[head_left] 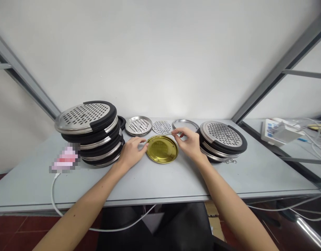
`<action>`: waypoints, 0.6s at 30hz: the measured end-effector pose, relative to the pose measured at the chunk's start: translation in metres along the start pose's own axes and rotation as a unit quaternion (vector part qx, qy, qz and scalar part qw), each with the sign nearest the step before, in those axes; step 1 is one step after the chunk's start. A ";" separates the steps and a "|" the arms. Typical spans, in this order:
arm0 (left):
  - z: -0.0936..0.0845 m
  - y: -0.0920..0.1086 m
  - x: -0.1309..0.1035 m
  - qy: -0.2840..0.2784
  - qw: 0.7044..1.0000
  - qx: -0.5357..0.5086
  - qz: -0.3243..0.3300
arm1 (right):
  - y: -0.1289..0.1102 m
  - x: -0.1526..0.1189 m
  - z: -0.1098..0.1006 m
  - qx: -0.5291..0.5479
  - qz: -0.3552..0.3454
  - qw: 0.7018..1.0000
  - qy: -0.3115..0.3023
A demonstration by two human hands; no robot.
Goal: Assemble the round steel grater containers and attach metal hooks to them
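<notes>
A shiny gold round dish [162,150] with a raised rim lies on the table between my hands. My left hand [133,151] is at the dish's left edge, its thumb and forefinger bent close together there; what they pinch, if anything, is too small to make out. Over the far right of the dish, my right hand [188,140] pinches a thin pale strip [166,134] between thumb and forefinger. That strip runs leftward along the dish's far rim. Just behind lie a flat perforated metal disc [162,127] and a metal ring [186,121].
Tall at left stands a stack of black-rimmed grater discs [84,116]; a shorter stack [224,136] is at right. A grater plate in a metal rim [139,125] lies near the wall. A white cable [53,195] hangs over the front edge. Power strip [273,130] at far right.
</notes>
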State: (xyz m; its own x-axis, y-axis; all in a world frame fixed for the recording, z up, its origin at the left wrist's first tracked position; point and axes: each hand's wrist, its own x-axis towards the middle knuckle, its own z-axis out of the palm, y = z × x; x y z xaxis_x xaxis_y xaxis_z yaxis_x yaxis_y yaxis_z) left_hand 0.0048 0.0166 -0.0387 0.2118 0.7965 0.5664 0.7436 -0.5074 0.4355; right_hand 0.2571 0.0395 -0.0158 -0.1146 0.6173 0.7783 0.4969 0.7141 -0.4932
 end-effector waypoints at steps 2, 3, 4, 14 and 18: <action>-0.001 0.001 0.001 0.007 1.000 -0.003 0.001 | 0.002 -0.001 0.000 0.006 0.006 1.000 -0.008; -0.002 0.001 0.001 0.011 1.000 -0.005 0.004 | 0.003 -0.001 0.000 0.011 0.007 1.000 -0.011; -0.003 0.002 0.002 0.015 1.000 -0.009 0.009 | 0.004 -0.001 -0.001 0.018 0.009 1.000 -0.015; -0.004 0.004 0.003 0.028 0.997 -0.030 0.067 | 0.002 0.000 -0.003 0.071 0.035 0.995 -0.055; -0.005 0.004 0.003 0.024 0.997 -0.037 0.064 | -0.002 0.000 -0.006 0.076 0.035 0.993 -0.081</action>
State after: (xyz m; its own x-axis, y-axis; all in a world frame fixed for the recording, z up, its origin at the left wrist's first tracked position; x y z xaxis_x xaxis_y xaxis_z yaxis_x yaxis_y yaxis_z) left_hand 0.0050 0.0154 -0.0317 0.2703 0.7070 0.6535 0.6633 -0.6287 0.4058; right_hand 0.2612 0.0361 -0.0124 -0.2267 0.7033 0.6738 0.3749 0.7015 -0.6061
